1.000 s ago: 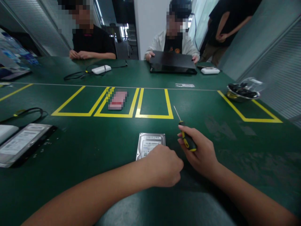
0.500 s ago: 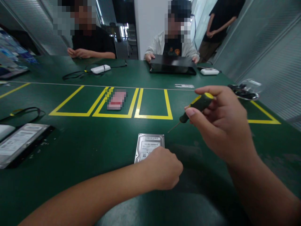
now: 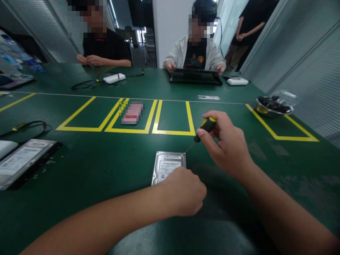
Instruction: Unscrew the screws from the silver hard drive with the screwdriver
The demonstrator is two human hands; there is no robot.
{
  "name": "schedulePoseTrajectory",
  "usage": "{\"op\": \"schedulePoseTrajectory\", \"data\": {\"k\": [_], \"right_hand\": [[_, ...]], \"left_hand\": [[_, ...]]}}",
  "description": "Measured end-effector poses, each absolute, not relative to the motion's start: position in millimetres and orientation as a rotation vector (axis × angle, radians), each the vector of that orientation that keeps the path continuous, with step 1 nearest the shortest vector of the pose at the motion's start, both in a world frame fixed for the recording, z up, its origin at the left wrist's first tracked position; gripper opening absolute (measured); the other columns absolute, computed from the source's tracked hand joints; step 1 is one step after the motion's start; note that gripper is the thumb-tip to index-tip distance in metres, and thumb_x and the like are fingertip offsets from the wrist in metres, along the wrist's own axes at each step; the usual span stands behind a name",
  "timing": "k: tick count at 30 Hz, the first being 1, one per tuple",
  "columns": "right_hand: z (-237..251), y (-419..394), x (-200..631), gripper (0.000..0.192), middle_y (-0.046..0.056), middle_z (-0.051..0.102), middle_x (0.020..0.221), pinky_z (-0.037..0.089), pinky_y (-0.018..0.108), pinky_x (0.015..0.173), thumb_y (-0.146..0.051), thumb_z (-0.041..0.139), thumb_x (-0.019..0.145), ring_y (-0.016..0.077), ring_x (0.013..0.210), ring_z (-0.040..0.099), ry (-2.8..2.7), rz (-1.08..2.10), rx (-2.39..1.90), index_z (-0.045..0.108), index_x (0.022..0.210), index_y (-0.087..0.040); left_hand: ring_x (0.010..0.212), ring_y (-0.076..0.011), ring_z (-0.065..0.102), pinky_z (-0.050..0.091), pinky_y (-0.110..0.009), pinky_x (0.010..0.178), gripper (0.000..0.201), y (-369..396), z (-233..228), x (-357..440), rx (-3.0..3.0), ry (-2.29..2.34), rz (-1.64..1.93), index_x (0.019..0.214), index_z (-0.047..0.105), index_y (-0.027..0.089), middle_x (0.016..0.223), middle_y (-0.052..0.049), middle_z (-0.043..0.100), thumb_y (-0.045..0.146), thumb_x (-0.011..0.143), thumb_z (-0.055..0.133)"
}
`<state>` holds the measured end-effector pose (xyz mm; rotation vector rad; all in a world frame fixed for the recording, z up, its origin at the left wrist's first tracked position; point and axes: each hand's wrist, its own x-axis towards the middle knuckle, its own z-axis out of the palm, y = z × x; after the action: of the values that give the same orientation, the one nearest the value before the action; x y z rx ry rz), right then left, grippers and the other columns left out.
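Note:
A silver hard drive (image 3: 167, 165) lies flat on the green table in front of me. My left hand (image 3: 184, 191) is closed in a fist over its near right corner, holding it in place. My right hand (image 3: 225, 147) grips a screwdriver (image 3: 203, 130) with a black and yellow handle. The thin shaft slants down to the left, and its tip sits at the drive's far right corner.
Yellow taped boxes (image 3: 174, 118) mark the table beyond the drive; one holds a pink object (image 3: 132, 112). Another drive (image 3: 22, 161) and cable (image 3: 29, 125) lie left. A metal bowl (image 3: 273, 106) sits right. Two people sit opposite, one with a laptop (image 3: 195, 76); another stands behind.
My right hand lifted the screwdriver off the table, turned it tip-down, then lowered it until the tip reached the drive's far right corner. My left hand stayed on the drive.

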<state>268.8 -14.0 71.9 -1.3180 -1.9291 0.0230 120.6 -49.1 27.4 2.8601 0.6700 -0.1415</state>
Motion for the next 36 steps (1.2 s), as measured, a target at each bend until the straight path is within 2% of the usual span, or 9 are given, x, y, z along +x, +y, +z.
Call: {"op": "schedulePoseTrajectory", "data": {"k": [3,17,28,36], "right_hand": [[69.9,-11.7,267.9,0.029,-0.006,0.051,0.064,0.040,0.023,0.051,-0.029,0.059,0.089,0.0101,0.050,0.050,-1.932,0.001,-1.341,0.051,0.116,-0.021],[66.6,-9.1,266.6,0.029,-0.007,0.051,0.063,0.035,0.021,0.047,-0.027,0.059,0.088,0.0086,0.047,0.047,-1.945,0.019,-1.347,0.052,0.115,-0.019],[66.8,-7.1,267.0,0.030,-0.006,0.053,0.065,0.041,0.022,0.052,-0.027,0.059,0.088,0.0099,0.051,0.053,-1.954,0.043,-1.339,0.052,0.116,-0.019],[64.7,-5.5,268.9,0.030,-0.005,0.057,0.067,0.046,0.024,0.057,-0.029,0.058,0.088,0.0119,0.054,0.057,-1.952,0.076,-1.337,0.051,0.116,-0.020]], "left_hand": [[0.064,-0.0300,0.070,0.050,-0.036,0.052,0.021,-48.8,26.6,120.9,2.849,0.664,-0.157,0.075,0.070,0.014,0.069,-0.014,0.072,0.027,0.084,0.057],[0.067,-0.0297,0.071,0.052,-0.036,0.055,0.023,-48.4,28.6,121.5,2.842,0.672,-0.206,0.076,0.071,0.013,0.070,-0.014,0.073,0.029,0.085,0.056],[0.063,-0.0315,0.070,0.050,-0.037,0.050,0.022,-48.8,26.1,121.0,2.857,0.669,-0.147,0.074,0.070,0.014,0.069,-0.013,0.073,0.029,0.084,0.058],[0.065,-0.0294,0.071,0.050,-0.035,0.053,0.022,-49.1,22.0,121.1,2.868,0.666,-0.141,0.075,0.071,0.014,0.068,-0.014,0.072,0.030,0.084,0.058]]}}
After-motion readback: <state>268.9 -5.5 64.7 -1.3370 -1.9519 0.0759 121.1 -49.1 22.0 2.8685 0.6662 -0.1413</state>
